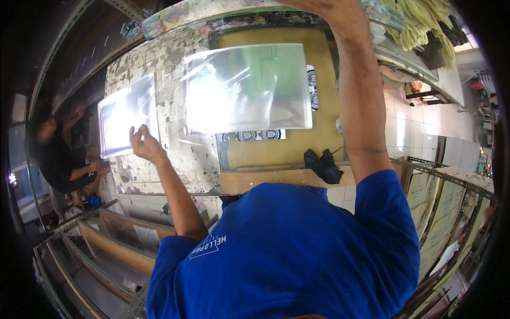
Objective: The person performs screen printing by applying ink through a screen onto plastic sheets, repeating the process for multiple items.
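Note:
My left hand (146, 144) is over a stack of clear plastic sheets (127, 114) at the table's left, its fingers bent and apart with nothing visible between them. Reaching far forward, my right hand (313, 5) is cut off by the top edge of the view, near a paint-stained bar (212, 18); its fingers are hidden. Between my arms, a large glossy clear plastic sheet (247, 87) lies over a yellowish panel (319, 143). Black-and-white printed pieces (260, 135) stick out from under its near and right edges.
A crumpled black item (323, 166) rests on the wooden strip (265, 181) along the near side. The worktop (175, 165) is speckled with paint. At the left, another person (56, 149) sits in dark clothes. Metal racks (446, 207) stand right and lower left; yellowish cloths (419, 21) hang upper right.

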A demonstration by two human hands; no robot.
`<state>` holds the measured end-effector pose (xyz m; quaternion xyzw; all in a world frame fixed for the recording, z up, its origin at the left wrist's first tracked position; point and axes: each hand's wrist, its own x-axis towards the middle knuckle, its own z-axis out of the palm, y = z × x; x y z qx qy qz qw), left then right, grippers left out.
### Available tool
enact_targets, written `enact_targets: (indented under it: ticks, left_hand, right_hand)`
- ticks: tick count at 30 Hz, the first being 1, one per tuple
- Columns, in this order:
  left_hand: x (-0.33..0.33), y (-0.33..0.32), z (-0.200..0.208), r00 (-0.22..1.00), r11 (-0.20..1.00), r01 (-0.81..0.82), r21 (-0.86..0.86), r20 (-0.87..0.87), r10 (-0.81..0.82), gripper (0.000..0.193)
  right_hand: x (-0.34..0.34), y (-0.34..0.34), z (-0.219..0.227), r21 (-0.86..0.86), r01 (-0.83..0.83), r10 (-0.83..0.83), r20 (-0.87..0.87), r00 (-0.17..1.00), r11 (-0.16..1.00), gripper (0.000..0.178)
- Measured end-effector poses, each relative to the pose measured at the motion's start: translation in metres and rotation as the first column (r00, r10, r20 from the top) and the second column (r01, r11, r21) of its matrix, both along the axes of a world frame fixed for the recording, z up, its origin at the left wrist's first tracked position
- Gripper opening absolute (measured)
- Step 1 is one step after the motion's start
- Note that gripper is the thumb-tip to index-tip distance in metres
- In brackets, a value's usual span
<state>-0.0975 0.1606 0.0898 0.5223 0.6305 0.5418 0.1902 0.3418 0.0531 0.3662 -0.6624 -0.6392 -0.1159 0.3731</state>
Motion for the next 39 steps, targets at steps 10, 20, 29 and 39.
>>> enact_targets:
  ticks: [10,20,29,39]
  left_hand:
    - [-0.167,0.054,-0.047,0.964,0.964,-0.267,0.000,0.001,0.267,0.044]
    - [-0.005,0.007,0.037,0.994,0.996,-0.084,0.033,-0.071,0.086,0.038]
    - [0.137,-0.135,0.027,0.530,0.692,0.719,-0.060,0.692,-0.490,0.074]
    - [0.097,-0.155,-0.082,0.753,0.805,0.576,-0.138,-0.293,-0.589,0.074]
  right_hand:
    - [-0.008,-0.002,-0.011,0.170,0.035,-0.062,0.156,0.986,0.985,0.036]
    - [-0.033,-0.040,-0.041,0.082,0.034,-0.042,0.097,0.994,0.996,0.036]
    - [-0.069,-0.112,-0.140,-0.116,-0.026,0.026,-0.005,1.000,0.993,0.034]
    - [-0.070,-0.107,-0.253,-0.644,-0.127,0.002,-0.192,0.981,0.754,0.059]
